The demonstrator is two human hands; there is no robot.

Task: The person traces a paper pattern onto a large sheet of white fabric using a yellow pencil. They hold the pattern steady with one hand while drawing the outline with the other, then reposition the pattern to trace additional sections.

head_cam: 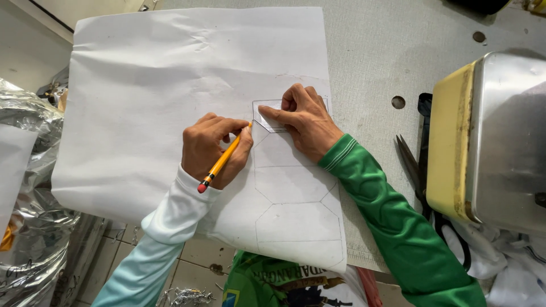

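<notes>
A large white sheet of paper (170, 74) lies on the grey table (387, 45). Several pencilled hexagon outlines run down its lower right part. My left hand (211, 145), in a white sleeve, grips a yellow pencil (223, 160) with a red eraser end; its tip touches the paper at the left edge of a small clear hexagon template (267, 113). My right hand (307, 122), in a green sleeve, presses flat on that template, fingers pinning it to the paper. Most of the template is hidden under those fingers.
Black-handled scissors (412, 165) lie on the table right of my right forearm. A yellow and metal machine body (489, 142) stands at the right edge, with white cloth (512, 267) below it. Crinkled silver foil (28, 170) sits off the table at the left.
</notes>
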